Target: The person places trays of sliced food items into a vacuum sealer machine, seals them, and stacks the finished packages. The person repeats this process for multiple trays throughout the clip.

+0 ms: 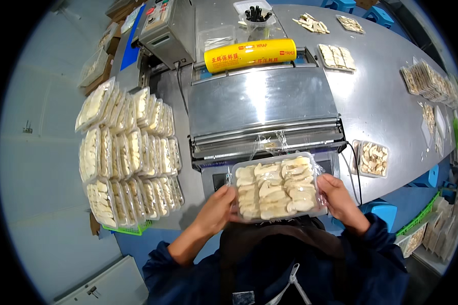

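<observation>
Nearest, the clear tray [285, 217] is held level in front of the body, just short of the wrapping machine, with its pale slices [274, 190] laid in three columns. Its left end is grasped by the left hand [218, 207] and its right end by the right hand [337, 197]; neither hand is free. Creased film is seen by the right thumb, so the covering of the tray appears to be the step in hand. How far the film runs underneath cannot be told. The next move seems to call for the loose film to be drawn taut and tucked under, without the slices being disturbed. Just beyond, a film end [269, 142] is bunched at the front of the wrapping machine [259, 96]. To the left, filled trays [127, 152] are stacked on edge; behind the machine's cover, a yellow roll [249, 56] is set crosswise.
</observation>
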Demonstrator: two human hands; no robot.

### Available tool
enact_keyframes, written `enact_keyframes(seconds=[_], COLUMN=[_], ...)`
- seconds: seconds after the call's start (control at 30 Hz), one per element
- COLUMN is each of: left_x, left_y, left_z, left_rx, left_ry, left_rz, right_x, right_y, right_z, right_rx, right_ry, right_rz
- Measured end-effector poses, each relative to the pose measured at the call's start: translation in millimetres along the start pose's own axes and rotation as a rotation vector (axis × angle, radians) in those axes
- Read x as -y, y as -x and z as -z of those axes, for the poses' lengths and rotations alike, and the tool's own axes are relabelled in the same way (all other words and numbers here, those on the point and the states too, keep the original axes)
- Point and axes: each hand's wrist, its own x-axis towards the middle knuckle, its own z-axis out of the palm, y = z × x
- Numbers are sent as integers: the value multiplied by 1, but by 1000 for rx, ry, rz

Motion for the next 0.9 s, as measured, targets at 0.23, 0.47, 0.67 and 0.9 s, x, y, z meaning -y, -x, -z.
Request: enact_keyframes(seconds=[0.23,0.47,0.67,0.9], left_x=[72,56,66,94], left_y=[-63,-73,-96,-94], left_z=[34,34,36,37], left_rx=[-429,-306,-675,-754], left_ry=[-363,-221,-876,-738], left_rz=[-346,-400,-1057,-734], right_x=[-66,-68,-83,-118], right_y=[-44,-54,-69,-66], right_z=[-7,8,-9,14], right_rx=[-456,-365,-711,-787], right_ry=[123,3,466,476], right_rz=[347,130,490,440])
